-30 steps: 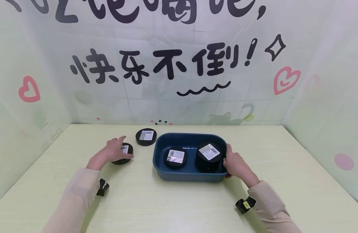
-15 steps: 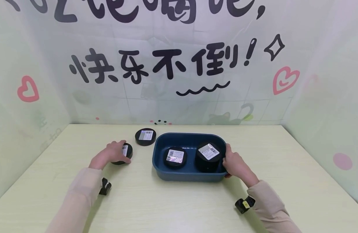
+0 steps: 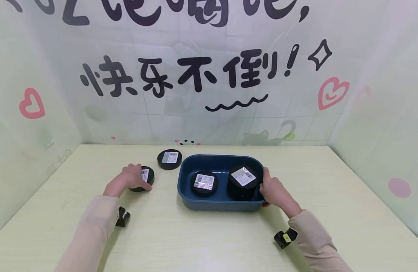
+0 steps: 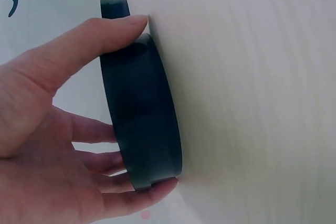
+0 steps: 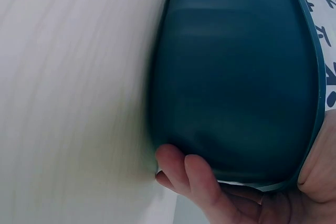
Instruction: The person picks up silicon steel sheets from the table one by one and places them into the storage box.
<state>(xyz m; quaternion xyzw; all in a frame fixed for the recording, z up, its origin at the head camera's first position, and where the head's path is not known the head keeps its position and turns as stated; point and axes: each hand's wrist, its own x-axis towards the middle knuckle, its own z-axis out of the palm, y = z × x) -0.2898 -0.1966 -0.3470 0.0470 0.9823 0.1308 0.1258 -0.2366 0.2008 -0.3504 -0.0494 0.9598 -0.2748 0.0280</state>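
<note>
My left hand point(image 3: 128, 176) grips a flat black round disc point(image 3: 146, 175) with a white label on top, left of the blue tray point(image 3: 222, 206). In the left wrist view the thumb presses one side of this disc point(image 4: 142, 114) and the fingers curl round the opposite side, close over the table. My right hand point(image 3: 276, 191) holds the tray's right end, fingertips against its outer wall in the right wrist view. Inside the tray lie a labelled black disc point(image 3: 204, 190) at left and a taller labelled black stack point(image 3: 243, 189) at right.
Another labelled black disc point(image 3: 169, 159) lies on the pale table point(image 3: 209, 241), behind the gripped one and near the tray's back left corner. A printed wall sheet point(image 3: 181, 121) closes off the back and both sides.
My left fingers and thumb have closed in round the black disc, which stays in about the same spot. The right hand and the tray have not visibly moved.
</note>
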